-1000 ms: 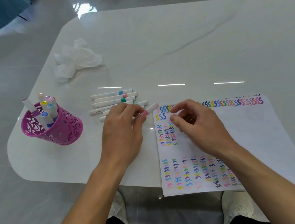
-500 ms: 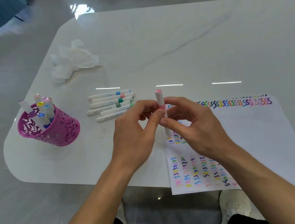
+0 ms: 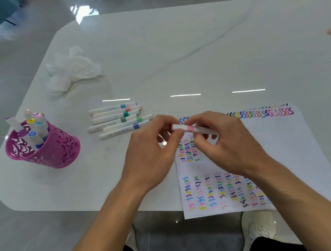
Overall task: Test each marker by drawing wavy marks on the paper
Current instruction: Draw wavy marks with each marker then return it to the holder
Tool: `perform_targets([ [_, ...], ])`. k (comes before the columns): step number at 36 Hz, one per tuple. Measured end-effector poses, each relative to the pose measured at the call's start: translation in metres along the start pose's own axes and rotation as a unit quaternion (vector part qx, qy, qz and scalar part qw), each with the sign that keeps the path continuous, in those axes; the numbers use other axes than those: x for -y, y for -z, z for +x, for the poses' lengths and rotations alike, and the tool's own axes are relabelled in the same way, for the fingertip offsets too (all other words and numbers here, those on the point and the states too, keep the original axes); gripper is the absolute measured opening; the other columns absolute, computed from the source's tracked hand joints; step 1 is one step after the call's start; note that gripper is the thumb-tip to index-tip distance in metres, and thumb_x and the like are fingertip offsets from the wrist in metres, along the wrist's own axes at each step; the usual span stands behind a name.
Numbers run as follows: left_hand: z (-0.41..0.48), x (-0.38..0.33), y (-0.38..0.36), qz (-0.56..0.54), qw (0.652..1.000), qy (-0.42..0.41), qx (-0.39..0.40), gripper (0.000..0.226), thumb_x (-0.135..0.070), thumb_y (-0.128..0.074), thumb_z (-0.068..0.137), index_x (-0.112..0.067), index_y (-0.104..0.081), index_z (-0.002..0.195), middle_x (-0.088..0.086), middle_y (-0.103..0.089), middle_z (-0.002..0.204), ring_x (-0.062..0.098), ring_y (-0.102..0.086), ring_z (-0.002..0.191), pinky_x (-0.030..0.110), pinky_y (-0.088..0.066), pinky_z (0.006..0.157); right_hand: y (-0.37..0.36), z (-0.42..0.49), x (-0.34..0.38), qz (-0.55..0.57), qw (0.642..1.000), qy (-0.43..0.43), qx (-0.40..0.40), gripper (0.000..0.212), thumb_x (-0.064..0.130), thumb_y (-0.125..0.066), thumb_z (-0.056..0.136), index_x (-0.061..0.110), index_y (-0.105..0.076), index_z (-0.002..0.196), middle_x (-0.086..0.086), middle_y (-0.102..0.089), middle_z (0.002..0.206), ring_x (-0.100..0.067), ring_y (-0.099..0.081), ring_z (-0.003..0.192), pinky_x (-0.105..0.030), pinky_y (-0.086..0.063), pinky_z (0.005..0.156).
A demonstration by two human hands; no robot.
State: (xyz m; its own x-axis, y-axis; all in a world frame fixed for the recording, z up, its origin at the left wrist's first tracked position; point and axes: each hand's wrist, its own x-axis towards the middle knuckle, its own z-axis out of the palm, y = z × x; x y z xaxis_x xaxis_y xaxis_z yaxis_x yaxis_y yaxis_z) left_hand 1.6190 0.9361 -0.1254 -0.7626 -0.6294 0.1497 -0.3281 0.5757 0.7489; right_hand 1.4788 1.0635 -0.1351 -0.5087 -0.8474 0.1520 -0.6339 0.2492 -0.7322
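A white marker with a pink band (image 3: 190, 128) is held level above the upper left corner of the paper (image 3: 295, 154). My left hand (image 3: 153, 152) pinches its capped left end. My right hand (image 3: 228, 142) grips the barrel on the right. The paper carries rows of coloured wavy marks along its top edge and in blocks on its left half. Several more white markers (image 3: 118, 119) lie side by side on the table to the left of my hands.
A purple cut-out pen cup (image 3: 49, 151) with several markers stands near the table's left edge. Crumpled white tissue (image 3: 69, 69) lies behind it. The paper overhangs the white table's (image 3: 194, 52) front edge. My shoes show below.
The pink-banded marker was lifted from the table by my left hand, stood upright between both hands, and now lies level, held at both ends.
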Motion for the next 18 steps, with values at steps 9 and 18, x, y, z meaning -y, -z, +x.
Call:
perform_targets([
  [9,0.000,-0.003,-0.010,0.120,0.984,-0.068,0.109,0.025,-0.032,-0.048,0.105,-0.029,-0.064,0.123,-0.011,-0.065,0.109,0.006,-0.057,0.096,0.021,-0.044,0.079,0.007,-0.004,-0.010,-0.085,0.993,0.003,0.077,0.029,0.045,-0.060,0.102,0.023,-0.078,0.109,0.009,-0.073,0.095,-0.006,-0.059,0.079,-0.029,-0.050,0.077],
  [18,0.004,-0.005,-0.020,0.086,0.992,-0.048,0.078,0.019,-0.022,-0.056,0.101,-0.028,-0.073,0.109,-0.011,-0.069,0.092,0.005,-0.060,0.082,0.014,-0.044,0.069,0.009,-0.008,-0.017,-0.132,0.987,-0.003,0.092,0.039,0.060,-0.041,0.103,0.028,-0.060,0.091,0.011,-0.053,0.063,-0.008,-0.051,0.059,-0.031,-0.038,0.055],
])
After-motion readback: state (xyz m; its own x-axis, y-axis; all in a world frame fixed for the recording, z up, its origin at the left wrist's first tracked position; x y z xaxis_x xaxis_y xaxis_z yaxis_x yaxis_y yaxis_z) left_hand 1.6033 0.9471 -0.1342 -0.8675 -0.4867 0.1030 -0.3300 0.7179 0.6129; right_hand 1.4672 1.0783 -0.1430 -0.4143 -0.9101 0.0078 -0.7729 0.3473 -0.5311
